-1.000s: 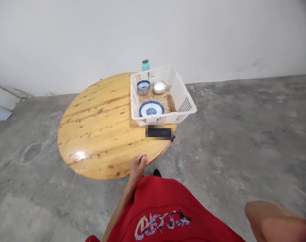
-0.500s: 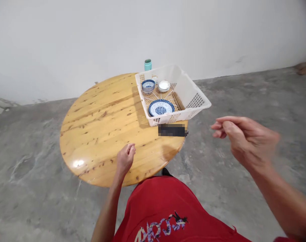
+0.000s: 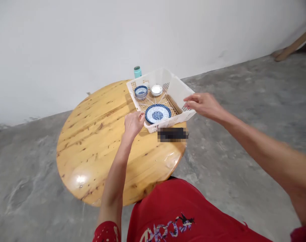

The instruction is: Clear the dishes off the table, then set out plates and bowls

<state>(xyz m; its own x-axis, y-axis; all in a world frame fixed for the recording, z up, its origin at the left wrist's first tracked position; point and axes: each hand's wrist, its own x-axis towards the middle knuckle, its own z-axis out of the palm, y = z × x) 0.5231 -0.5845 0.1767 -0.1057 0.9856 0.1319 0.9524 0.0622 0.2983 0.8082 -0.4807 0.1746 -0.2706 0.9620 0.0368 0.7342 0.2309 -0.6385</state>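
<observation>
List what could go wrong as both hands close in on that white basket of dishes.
The white basket overhangs the round wooden table's edge on the right hand's side, so a lopsided lift by the left hand could tip it off. The blue-and-white plate, stacked bowls and small white dish lie loose inside and might slide together and chip. The chopsticks may shift too.

The round table (image 3: 97, 134) is of yellow wood with dark knots, smooth and varnished, and it shines at the lower left of its top. The basket (image 3: 179, 90) looks like white plastic with a lattice wall. The plate (image 3: 157, 113) and the bowls (image 3: 141, 91) in it look like glossy ceramic, blue and white. The floor (image 3: 231, 141) is rough grey concrete, matt.
</observation>
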